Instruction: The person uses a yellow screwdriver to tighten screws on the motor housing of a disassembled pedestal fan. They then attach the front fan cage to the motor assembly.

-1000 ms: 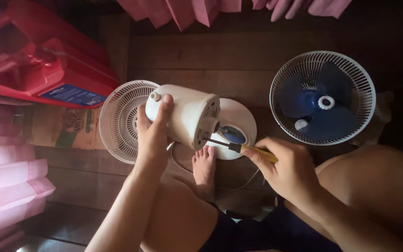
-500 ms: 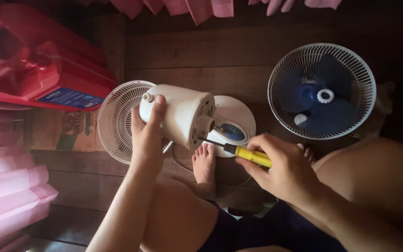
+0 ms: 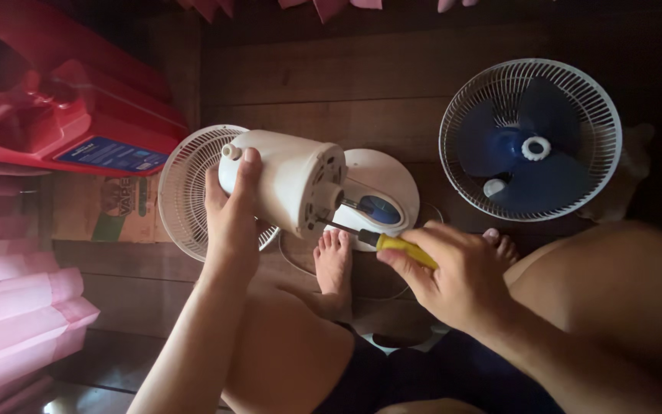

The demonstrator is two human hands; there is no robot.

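My left hand [image 3: 231,218] grips a white fan motor housing [image 3: 285,178], held above my lap with its front face turned to the right. My right hand [image 3: 453,276] holds a yellow-handled screwdriver [image 3: 381,241], and its dark shaft points left with the tip at the lower front face of the housing. Behind the housing lies the fan's round white base [image 3: 381,188] with a blue oval panel. A white wire grille [image 3: 189,192] lies flat on the floor just left of the housing.
A second white grille holding blue fan blades [image 3: 530,142] lies on the wooden floor at the right. A red plastic container [image 3: 63,107] and a cardboard box [image 3: 105,207] sit at the left. Pink curtain folds [image 3: 17,299] hang lower left. My bare feet [image 3: 333,264] rest under the base.
The housing and my left hand have shifted slightly up and left. My right hand and the screwdriver followed, the tip staying at the housing's front face.
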